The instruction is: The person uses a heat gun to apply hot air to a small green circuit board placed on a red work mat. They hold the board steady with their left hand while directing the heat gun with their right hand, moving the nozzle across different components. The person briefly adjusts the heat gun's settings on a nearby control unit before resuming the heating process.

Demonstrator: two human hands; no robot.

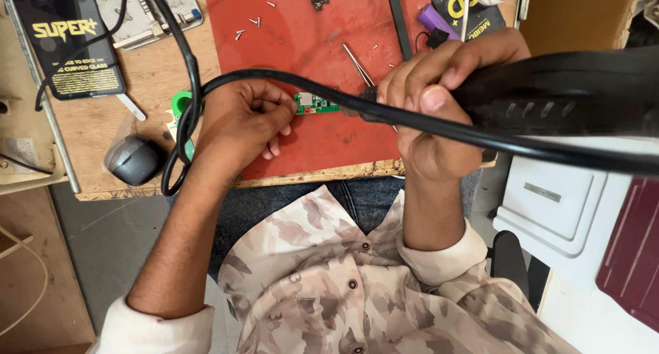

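My left hand (241, 124) pinches a small green circuit board (316, 104) by its left end, just above a red work mat (302, 38). My right hand (432, 100) is wrapped around the thick black handle of a hot-air tool (570, 93), whose nozzle end points left at the board. The tool's black cable (288, 79) runs across the front of both hands and loops down at the left. Thin metal tweezers (358, 66) lie on the mat just behind the board.
Several loose screws (248, 26) are scattered on the mat's far part. A black packet (65, 38) and a grey phone frame (141, 11) lie at the back left. A grey round object (134, 160) sits near the bench's front edge. White box (549, 196) at right.
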